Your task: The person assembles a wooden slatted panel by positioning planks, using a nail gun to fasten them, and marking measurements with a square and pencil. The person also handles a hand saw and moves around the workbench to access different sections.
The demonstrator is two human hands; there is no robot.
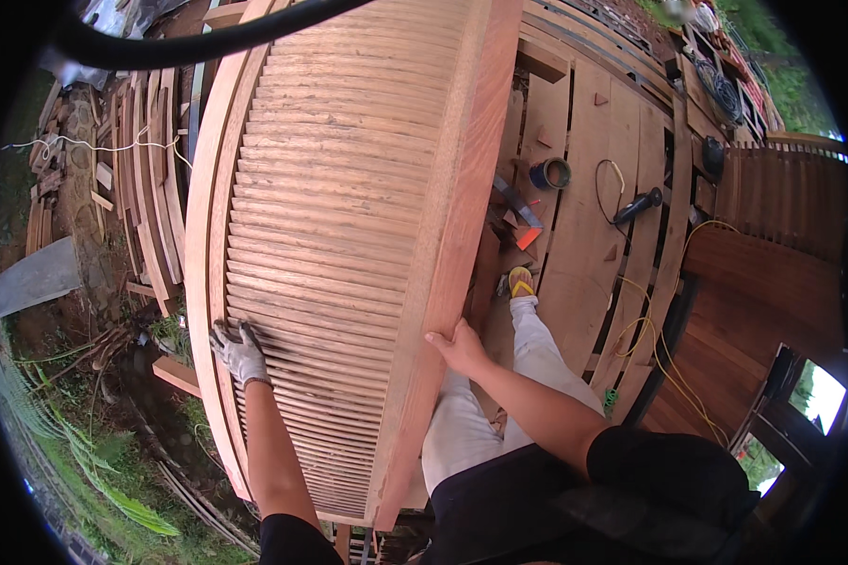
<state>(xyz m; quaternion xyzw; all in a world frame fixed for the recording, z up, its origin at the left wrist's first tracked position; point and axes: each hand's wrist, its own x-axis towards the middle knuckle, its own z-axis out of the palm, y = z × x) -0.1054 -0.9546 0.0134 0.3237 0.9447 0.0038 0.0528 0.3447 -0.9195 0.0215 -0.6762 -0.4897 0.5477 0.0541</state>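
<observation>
Far left: stacked timber strips (146,188) lie beside the work, well apart from both hands.

Left hand (242,355): gloved, set on the left stile (203,245) at its inner edge, with the forearm crossing the slats. The fingers are slightly spread (fingertips darkened); whether they clamp the stile cannot be told.

Centre: the louvered wooden panel (330,217) lies between the hands, in contact with both. Its long axis runs from the lower edge of the view to the upper; its slats run crosswise, from stile to stile. Most of its length extends beyond the fingertips.

Right hand (461,348): bare, at the outer edge of the right stile (462,188), the side nearer the body. The thumb lies on the face; the other fingers are partly hidden, so their closure cannot be told.

Far right: a dark cup (550,173) stands on the planks (589,141), clear of the panel.
</observation>
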